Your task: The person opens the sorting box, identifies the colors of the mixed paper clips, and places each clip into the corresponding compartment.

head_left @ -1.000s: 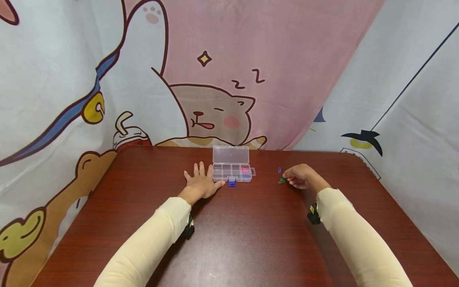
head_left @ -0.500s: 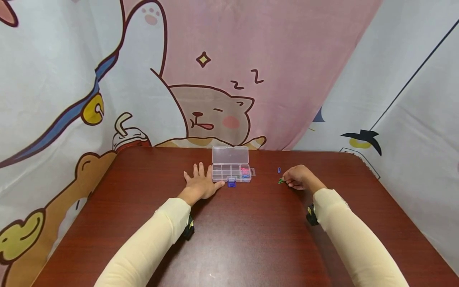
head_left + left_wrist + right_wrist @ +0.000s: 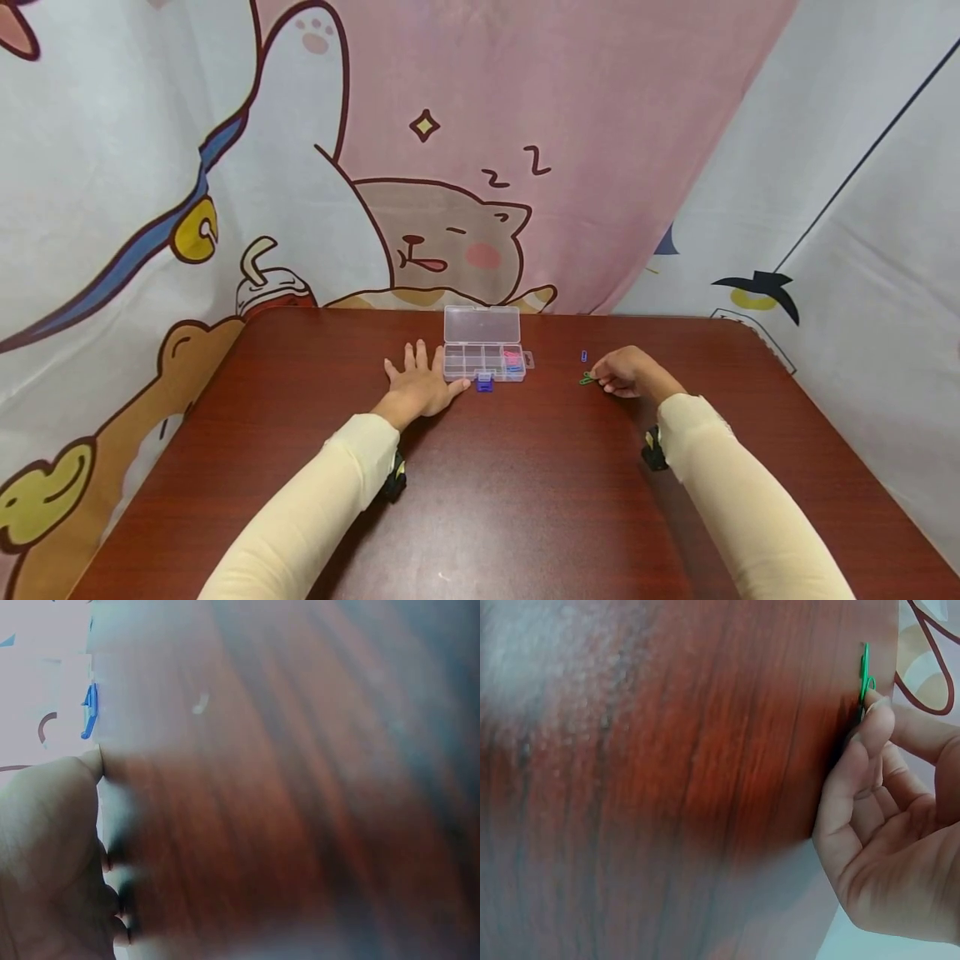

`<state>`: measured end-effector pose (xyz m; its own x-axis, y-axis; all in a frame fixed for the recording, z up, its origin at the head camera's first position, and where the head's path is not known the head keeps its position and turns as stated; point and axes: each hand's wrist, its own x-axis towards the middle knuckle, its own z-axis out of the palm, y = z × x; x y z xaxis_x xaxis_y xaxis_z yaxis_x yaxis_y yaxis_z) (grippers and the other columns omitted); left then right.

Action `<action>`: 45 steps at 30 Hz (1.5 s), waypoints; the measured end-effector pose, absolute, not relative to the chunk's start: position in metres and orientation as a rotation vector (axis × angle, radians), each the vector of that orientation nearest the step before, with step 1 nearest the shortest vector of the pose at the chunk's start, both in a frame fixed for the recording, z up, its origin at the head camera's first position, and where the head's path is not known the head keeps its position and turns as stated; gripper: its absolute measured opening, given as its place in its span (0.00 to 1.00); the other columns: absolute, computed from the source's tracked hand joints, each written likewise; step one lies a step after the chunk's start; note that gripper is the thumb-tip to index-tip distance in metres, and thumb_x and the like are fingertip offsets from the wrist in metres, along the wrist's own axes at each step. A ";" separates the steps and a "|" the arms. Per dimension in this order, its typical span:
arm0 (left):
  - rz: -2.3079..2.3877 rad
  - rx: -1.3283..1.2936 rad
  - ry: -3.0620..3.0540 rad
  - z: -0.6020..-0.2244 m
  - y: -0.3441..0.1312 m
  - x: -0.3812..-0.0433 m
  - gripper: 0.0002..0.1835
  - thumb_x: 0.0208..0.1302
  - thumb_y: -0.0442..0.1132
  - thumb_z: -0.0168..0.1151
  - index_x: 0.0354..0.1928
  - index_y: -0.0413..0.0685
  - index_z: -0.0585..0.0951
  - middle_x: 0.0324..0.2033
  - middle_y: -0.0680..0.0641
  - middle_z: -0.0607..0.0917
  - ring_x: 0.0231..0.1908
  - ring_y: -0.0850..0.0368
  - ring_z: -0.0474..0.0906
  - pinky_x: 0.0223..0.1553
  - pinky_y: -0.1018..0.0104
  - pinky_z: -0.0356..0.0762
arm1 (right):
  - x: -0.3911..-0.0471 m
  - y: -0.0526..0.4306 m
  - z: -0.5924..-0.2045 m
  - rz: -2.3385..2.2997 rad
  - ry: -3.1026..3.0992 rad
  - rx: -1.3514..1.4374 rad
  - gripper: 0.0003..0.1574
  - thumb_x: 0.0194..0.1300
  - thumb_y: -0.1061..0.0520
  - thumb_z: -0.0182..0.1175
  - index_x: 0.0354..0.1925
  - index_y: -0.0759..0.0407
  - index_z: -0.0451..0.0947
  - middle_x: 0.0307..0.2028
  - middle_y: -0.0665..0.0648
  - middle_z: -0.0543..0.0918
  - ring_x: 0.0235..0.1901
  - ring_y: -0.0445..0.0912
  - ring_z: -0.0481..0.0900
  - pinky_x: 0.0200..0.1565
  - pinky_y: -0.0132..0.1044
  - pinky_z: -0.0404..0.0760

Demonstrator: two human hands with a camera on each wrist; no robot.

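My left hand (image 3: 420, 387) rests on the table with its fingers spread, its thumb tip at the front-left corner of a clear compartment box (image 3: 463, 375). The box's lid (image 3: 482, 324) stands raised at the back, and a blue latch (image 3: 485, 383) hangs at the front. Pink paper clips (image 3: 511, 357) and blue paper clips (image 3: 513, 367) lie in its right-hand compartments. Right of the box, my right hand (image 3: 626, 371) pinches at green paper clips (image 3: 865, 667) between thumb and forefinger, low at the table top. Fingertips partly hide these clips.
A single blue paper clip (image 3: 583, 356) lies on the table just behind the green ones. The brown wooden table (image 3: 525, 483) ends at a cloth backdrop (image 3: 600, 167) with cartoon prints, close behind the box lid.
The green paper clips at my right fingertips have shifted slightly and look more closely bunched than a second ago. My left hand and the box stay in place.
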<state>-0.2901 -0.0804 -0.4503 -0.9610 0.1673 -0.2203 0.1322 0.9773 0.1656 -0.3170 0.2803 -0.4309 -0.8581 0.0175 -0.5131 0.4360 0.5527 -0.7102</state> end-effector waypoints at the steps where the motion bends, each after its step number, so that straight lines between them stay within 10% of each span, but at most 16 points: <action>1: 0.217 0.221 2.890 -0.451 -0.081 -0.290 0.48 0.67 0.73 0.37 0.78 0.50 0.44 0.76 0.35 0.39 0.75 0.37 0.34 0.66 0.28 0.35 | -0.317 0.281 -0.431 -1.260 2.329 0.367 0.10 0.67 0.59 0.58 0.43 0.63 0.80 0.20 0.48 0.78 0.19 0.38 0.77 0.28 0.32 0.78; 34: 0.223 0.230 2.883 -0.452 -0.079 -0.290 0.50 0.65 0.74 0.37 0.78 0.50 0.44 0.76 0.35 0.39 0.75 0.37 0.34 0.66 0.27 0.35 | -0.324 0.253 -0.409 -1.424 2.099 0.278 0.19 0.70 0.57 0.56 0.55 0.63 0.72 0.18 0.44 0.77 0.17 0.33 0.74 0.27 0.28 0.79; 45: 0.209 0.209 2.873 -0.452 -0.080 -0.292 0.49 0.66 0.75 0.35 0.78 0.52 0.42 0.76 0.36 0.37 0.75 0.38 0.32 0.66 0.28 0.34 | -0.329 0.209 -0.404 -1.420 2.114 0.269 0.09 0.65 0.57 0.61 0.43 0.59 0.77 0.19 0.45 0.76 0.18 0.36 0.74 0.28 0.30 0.79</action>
<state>-0.2916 -0.0797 -0.4522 -0.9577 0.1600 -0.2390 0.1237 0.9793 0.1602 -0.3289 0.2090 -0.4044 -0.8159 -0.1449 -0.5598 0.4634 0.4153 -0.7828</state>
